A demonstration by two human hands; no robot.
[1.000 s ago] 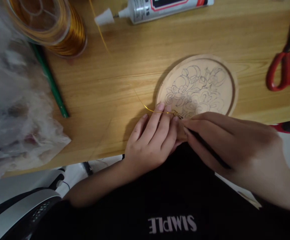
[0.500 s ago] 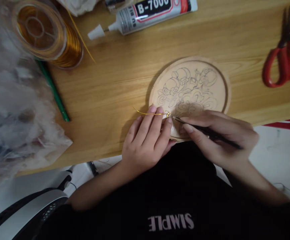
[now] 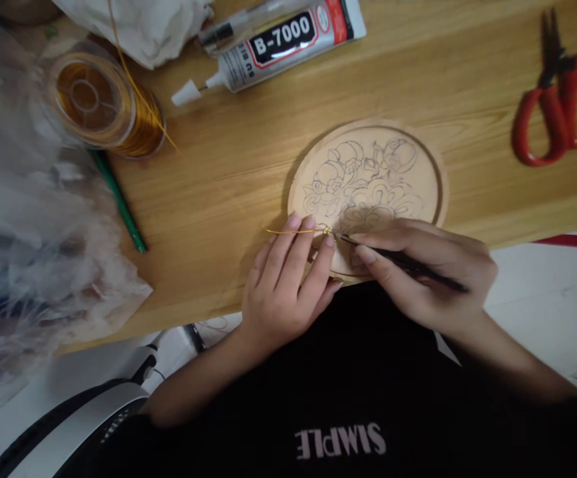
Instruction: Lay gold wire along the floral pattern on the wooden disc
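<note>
Dark tool [image 3: 417,267], partly hidden, tip unclear.

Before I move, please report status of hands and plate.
Left hand on plate. Right hand holds dark tool, tip at wire. Glue, scissors off plate.

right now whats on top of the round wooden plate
The round plate bears a floral line drawing. Over its near side are gold wire, the left hand and the right hand, holding a thin dark tool. Whatever lies beneath the hands is hidden.
</note>
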